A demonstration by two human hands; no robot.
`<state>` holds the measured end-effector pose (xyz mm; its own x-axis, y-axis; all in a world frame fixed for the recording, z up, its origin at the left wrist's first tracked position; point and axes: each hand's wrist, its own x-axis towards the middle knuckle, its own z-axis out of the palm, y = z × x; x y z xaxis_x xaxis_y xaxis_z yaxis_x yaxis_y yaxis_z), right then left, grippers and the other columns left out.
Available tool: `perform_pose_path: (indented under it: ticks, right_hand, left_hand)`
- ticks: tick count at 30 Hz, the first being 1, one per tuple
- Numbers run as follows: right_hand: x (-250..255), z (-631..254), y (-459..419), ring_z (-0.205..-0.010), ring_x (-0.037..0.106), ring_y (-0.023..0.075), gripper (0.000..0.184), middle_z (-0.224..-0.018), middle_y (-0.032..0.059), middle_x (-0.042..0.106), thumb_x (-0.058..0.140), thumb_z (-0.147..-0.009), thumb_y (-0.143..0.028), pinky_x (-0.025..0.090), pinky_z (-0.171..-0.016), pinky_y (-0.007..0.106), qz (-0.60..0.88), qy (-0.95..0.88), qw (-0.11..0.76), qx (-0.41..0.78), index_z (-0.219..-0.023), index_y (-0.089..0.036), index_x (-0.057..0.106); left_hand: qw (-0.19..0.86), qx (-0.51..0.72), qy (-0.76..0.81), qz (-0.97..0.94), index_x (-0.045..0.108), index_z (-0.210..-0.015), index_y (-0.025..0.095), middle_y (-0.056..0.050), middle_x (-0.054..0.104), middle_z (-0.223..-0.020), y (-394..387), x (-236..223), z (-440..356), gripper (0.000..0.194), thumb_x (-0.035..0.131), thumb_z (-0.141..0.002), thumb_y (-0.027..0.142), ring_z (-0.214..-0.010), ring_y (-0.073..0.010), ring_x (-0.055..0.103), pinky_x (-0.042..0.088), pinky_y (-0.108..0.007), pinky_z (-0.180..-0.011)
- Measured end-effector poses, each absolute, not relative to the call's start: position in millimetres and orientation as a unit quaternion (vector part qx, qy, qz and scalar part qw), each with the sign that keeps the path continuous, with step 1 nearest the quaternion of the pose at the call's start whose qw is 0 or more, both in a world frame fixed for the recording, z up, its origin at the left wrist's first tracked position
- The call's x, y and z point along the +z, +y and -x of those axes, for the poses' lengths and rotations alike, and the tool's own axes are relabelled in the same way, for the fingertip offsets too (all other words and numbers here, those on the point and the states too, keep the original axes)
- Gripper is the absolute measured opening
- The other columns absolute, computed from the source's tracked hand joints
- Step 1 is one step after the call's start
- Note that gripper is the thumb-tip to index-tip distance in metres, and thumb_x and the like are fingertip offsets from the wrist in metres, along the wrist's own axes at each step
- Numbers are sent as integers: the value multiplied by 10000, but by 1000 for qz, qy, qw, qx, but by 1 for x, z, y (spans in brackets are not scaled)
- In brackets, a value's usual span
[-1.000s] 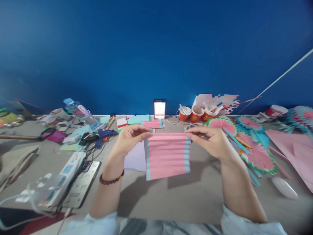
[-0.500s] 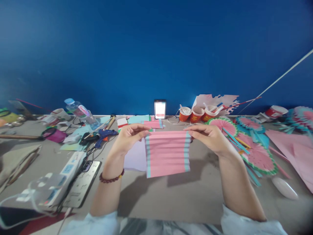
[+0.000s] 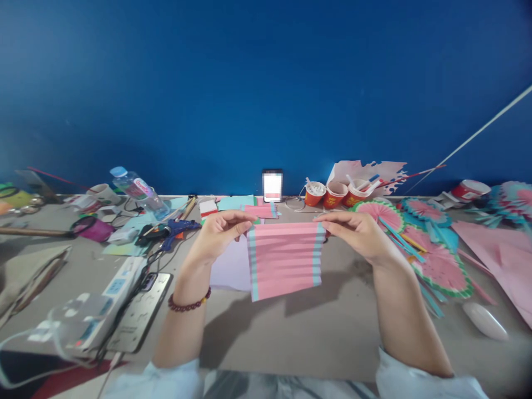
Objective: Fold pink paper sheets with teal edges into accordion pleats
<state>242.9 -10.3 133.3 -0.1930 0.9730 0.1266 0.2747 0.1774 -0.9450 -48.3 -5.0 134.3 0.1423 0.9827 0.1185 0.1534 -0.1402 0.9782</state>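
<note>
A pink sheet of pleated paper [image 3: 286,260] with light blue strips along both side edges hangs above the table. My left hand [image 3: 226,235] pinches its upper left corner between thumb and fingers. At the upper right corner, my right hand [image 3: 351,233] grips it the same way. Crosswise creases run over the sheet, and its lower edge hangs loose and slants. Behind it lies a lilac sheet of paper [image 3: 229,266], partly covered. A smaller pink folded piece [image 3: 261,211] with blue edging rests farther back.
On the left are a blue glue gun [image 3: 177,231], a phone [image 3: 143,313], a power strip [image 3: 112,299] and a leaning water bottle [image 3: 139,191]. To the right lie watermelon-patterned paper fans [image 3: 440,266] and a white mouse [image 3: 485,321]. Red paper cups [image 3: 336,195] stand by the blue wall.
The hanging paper has swung slightly, its lower edge now slanting a little more. Both hands keep their pinch on its top corners, almost unmoved.
</note>
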Motion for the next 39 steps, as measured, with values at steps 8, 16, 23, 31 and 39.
perform_pose_path:
  ticks: [8, 16, 23, 31, 39]
  right_hand:
    - [135, -243, -10, -639, 622, 149, 310, -777, 48, 720, 677, -727, -439, 523, -608, 272, 481, -640, 414, 434, -905, -197, 755]
    - [132, -244, -9, -632, 612, 143, 301, -764, 43, 709, 679, -728, -440, 527, -608, 273, 474, -637, 414, 445, -897, -203, 753]
    - [134, -242, -9, -617, 607, 143, 331, -794, 56, 715, 667, -731, -461, 536, -595, 277, 477, -644, 411, 433, -899, -188, 751]
    - [130, -244, -9, -612, 607, 149, 277, -658, 17, 675, 625, -790, -418, 531, -598, 272, 481, -654, 409, 416, -958, -230, 738]
    - [130, -243, -7, -575, 592, 143, 295, -622, 11, 662, 613, -794, -409, 509, -568, 271, 480, -659, 415, 403, -963, -200, 735]
  left_hand:
    - [455, 457, 472, -601, 737, -826, 157, -50, 690, -707, -7, 137, 47, 241, 741, -688, 354, -516, -83, 501, 413, -201, -457]
    - [459, 451, 472, -602, 730, -839, 165, -23, 669, -650, -6, 135, 49, 227, 747, -692, 337, -491, -68, 482, 387, -189, -447]
    - [457, 444, 486, -599, 722, -824, 153, -19, 654, -598, -9, 140, 47, 245, 756, -677, 347, -473, -76, 498, 369, -194, -426]
    - [457, 438, 478, -609, 721, -833, 151, -37, 670, -617, -6, 137, 49, 255, 754, -679, 352, -468, -95, 552, 392, -189, -399]
    - [450, 419, 487, -620, 719, -831, 159, -34, 688, -637, -5, 138, 49, 216, 743, -693, 324, -486, -106, 597, 403, -182, -403]
